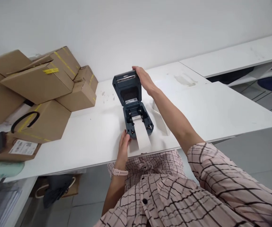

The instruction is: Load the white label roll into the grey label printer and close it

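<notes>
A dark label printer (127, 121) stands on the white table with its lid (127, 88) raised. From its inside a strip of white label paper (142, 135) runs out over the front edge. My right hand (144, 79) grips the upper right side of the lid, its fingers partly hidden behind it. Against the lower left corner of the printer's base, my left hand (123, 145) is closed on the side, fingers pointing forward. Another loose white paper strip (161, 121) curls on the table to the right of the printer, partly behind my right forearm.
Several cardboard boxes (41, 80) are piled at the left, with a black cable (24, 118) on one. A pale green roll (3, 169) lies at the table's (90, 138) left edge. A wall stands behind. At right are a shelf unit (244, 67) and a dark blue stool (271, 84).
</notes>
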`<state>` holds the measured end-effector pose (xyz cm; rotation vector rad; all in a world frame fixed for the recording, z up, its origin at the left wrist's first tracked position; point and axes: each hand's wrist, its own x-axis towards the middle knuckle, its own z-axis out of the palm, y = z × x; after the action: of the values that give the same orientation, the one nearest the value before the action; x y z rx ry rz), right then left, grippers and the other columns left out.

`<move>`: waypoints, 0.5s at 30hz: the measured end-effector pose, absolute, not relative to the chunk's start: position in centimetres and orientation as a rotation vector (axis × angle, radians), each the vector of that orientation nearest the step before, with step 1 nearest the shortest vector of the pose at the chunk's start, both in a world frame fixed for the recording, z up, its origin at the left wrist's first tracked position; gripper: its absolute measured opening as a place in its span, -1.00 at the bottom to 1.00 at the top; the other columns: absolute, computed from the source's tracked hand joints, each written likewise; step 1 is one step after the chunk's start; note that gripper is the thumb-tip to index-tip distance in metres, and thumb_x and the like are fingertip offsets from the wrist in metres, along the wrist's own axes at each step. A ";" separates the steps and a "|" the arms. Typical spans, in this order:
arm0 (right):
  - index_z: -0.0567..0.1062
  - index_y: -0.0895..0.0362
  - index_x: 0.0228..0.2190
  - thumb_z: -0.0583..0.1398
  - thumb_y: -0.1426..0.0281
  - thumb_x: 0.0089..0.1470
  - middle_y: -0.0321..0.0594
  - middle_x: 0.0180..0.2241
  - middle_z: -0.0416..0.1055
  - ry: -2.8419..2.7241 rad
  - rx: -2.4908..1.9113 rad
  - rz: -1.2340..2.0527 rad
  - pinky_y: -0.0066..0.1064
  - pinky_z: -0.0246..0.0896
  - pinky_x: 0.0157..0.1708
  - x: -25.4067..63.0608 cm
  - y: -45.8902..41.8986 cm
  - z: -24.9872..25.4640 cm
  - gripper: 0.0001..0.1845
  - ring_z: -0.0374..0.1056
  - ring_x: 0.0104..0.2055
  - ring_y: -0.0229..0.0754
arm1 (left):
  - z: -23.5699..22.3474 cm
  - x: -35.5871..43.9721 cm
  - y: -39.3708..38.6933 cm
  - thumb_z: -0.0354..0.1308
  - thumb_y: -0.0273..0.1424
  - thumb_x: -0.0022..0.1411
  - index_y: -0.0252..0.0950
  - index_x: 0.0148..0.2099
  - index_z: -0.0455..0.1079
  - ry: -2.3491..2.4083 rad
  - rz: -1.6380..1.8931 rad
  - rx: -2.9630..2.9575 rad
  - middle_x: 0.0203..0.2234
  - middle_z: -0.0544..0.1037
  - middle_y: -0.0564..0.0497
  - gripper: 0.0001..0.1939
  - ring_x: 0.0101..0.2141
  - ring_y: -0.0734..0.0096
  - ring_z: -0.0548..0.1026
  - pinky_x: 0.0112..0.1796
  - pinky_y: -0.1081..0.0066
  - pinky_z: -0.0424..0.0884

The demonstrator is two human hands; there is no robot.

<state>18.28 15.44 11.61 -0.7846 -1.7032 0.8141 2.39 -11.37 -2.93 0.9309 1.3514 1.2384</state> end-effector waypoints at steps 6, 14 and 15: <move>0.52 -0.02 -0.18 0.05 0.00 0.31 -0.19 -0.05 0.50 -1.536 -0.798 0.675 -0.10 0.24 0.19 21.1 1.5 5.1 -0.61 0.39 0.08 -0.06 | -0.6 2.3 -8.7 -0.05 0.17 0.31 -0.06 0.45 0.04 1.462 1.418 0.923 0.45 0.05 -0.04 -0.21 0.40 0.07 0.08 0.30 0.11 0.17; 0.12 -0.03 0.34 0.36 0.00 -0.06 -0.10 0.40 0.07 -1.097 -1.094 1.388 0.02 0.03 0.35 21.5 -2.7 -2.7 0.03 -0.01 0.43 0.11 | 0.1 4.4 -6.3 0.27 -0.04 0.20 -0.16 0.38 0.16 1.327 1.323 0.881 0.31 0.33 -0.16 -0.21 0.25 0.00 0.34 0.15 0.16 0.39; 0.08 -0.02 0.36 0.36 -0.02 -0.06 -0.10 0.40 0.07 -1.044 -1.073 1.484 0.00 0.06 0.34 21.4 -2.6 -2.9 0.07 0.02 0.42 0.11 | -0.2 4.4 -6.3 0.28 -0.06 0.20 -0.17 0.36 0.19 1.311 1.322 0.880 0.27 0.38 -0.17 -0.24 0.22 0.00 0.38 0.14 0.14 0.40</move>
<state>21.42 -2.62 -2.88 -1.0735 -1.0445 1.4836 4.43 -6.34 -0.16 0.8796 1.3106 1.3222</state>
